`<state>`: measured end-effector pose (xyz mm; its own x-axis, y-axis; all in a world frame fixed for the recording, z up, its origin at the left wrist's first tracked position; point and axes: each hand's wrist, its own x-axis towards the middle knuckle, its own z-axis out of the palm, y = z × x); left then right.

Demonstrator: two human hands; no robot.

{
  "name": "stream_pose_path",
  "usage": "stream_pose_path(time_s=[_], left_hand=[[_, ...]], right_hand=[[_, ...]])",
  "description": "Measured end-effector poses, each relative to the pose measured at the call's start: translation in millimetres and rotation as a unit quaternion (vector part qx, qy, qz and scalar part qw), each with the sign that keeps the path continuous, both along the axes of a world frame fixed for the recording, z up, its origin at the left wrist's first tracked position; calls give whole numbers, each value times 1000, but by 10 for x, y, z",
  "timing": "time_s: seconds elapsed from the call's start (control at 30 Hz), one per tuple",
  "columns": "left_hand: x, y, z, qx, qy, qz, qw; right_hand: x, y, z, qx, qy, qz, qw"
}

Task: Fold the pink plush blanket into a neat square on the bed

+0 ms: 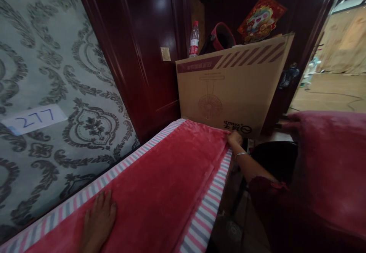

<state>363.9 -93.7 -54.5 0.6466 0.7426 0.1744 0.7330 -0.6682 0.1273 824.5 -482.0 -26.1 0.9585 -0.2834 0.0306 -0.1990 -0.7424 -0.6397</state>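
A red plush blanket lies spread over a mattress with a pink, grey and white striped sheet. My left hand rests flat on the blanket near the wall side, fingers apart. My right hand, with a thin bracelet on its wrist, reaches forward and pinches the blanket's far right corner at the mattress edge. My right sleeve is dark red and fills the lower right.
A large cardboard box stands at the bed's far end, with a water bottle and a red object behind it. Patterned wallpaper bearing a "277" label lines the left. Dark wood panelling stands behind; an open doorway is at right.
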Motion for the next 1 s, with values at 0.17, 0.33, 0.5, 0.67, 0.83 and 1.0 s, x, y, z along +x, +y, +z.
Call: stream_pose_path(time_s=[0.17,0.33,0.5,0.67,0.83,1.0], left_hand=[[-48,-120,215,-21,-171,-28,985],[-5,-278,404,-307,-395,-28,866],[58,-291,340,-626,-509,-34,589],[-18,-271,242,-689,-553,-47,465],[-20,-342,249,-695,-574,-15,432],[145,-400,382,-690,-514,35,507]], right_hand=[[-157,202,300,5,-42,45,998],[-625,800,753,10,-143,181,973],[-1704,1260,867,-1,-304,442,844],[-2823,1201,437,23,-385,621,682],[-3250,990,45,91,-374,680,624],[-3065,947,189,165,-371,655,638]])
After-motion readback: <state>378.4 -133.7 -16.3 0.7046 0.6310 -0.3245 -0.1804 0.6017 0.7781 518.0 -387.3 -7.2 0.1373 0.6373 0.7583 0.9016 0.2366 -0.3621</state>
